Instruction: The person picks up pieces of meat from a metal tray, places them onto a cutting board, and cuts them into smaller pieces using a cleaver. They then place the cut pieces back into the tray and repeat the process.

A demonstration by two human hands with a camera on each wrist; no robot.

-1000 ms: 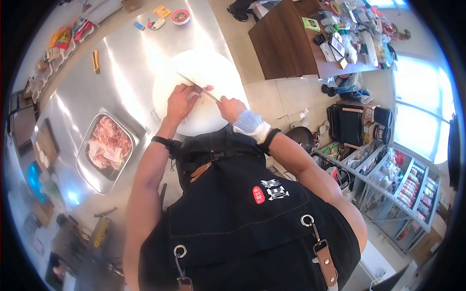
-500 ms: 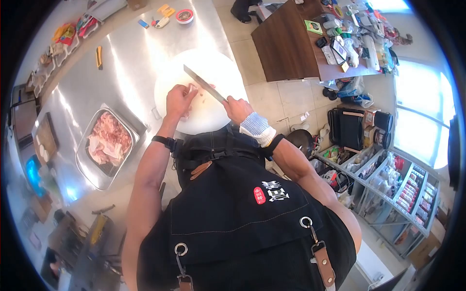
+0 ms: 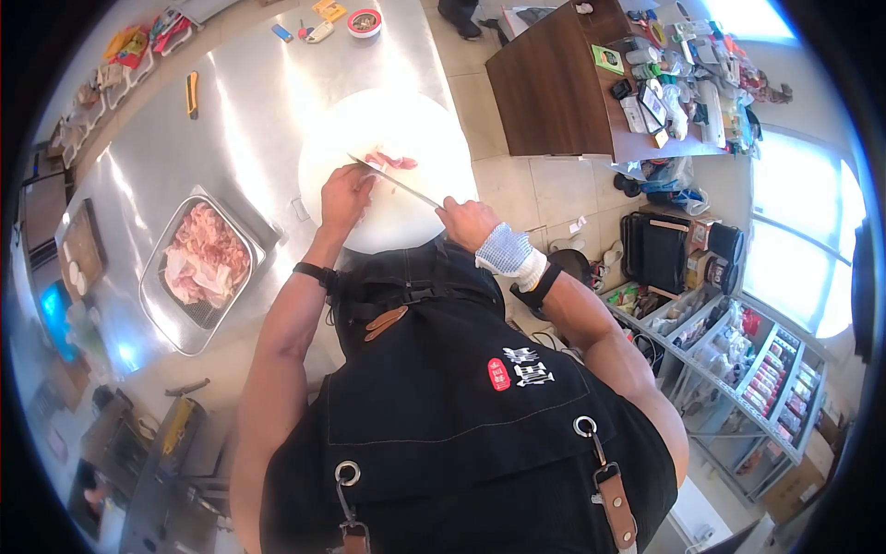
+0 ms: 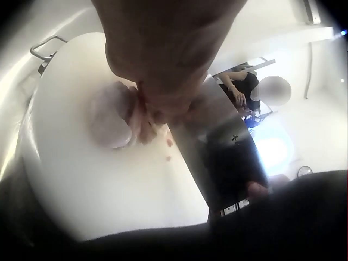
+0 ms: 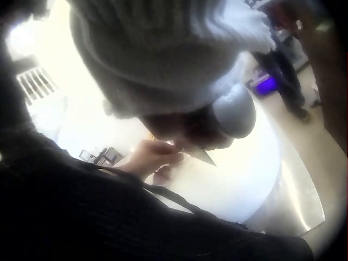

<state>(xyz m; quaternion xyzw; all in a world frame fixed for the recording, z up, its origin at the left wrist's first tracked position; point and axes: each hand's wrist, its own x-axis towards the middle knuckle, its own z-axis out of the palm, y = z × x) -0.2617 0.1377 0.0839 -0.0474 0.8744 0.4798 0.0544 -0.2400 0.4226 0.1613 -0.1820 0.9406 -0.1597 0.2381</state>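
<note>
A round white cutting board [image 3: 420, 120] lies at the near edge of the steel table. My left hand [image 3: 343, 198] grips a piece of raw meat [image 4: 111, 117] on it; part of the meat is hidden under the fingers. My right hand [image 3: 469, 223], partly covered by a white and blue knit glove, grips the handle of a knife [image 3: 411, 188]. The broad blade [image 4: 220, 147] slants across the board, its far end right by my left fingertips. Just beyond the blade lies a strip of raw meat [image 3: 397, 162], and small scraps dot the board.
Left of the board stands a steel tray [image 3: 152, 297] of raw meat pieces. Farther back on the table are a yellow utility knife [image 3: 192, 95], a small red-rimmed bowl [image 3: 365, 23] and a few little items. A wooden desk [image 3: 549, 92] with clutter stands beyond the right side.
The knife first rose clear of my left hand toward the right, then came back against its fingertips. More cut meat now shows beyond the blade. My left hand stays near the same spot.
</note>
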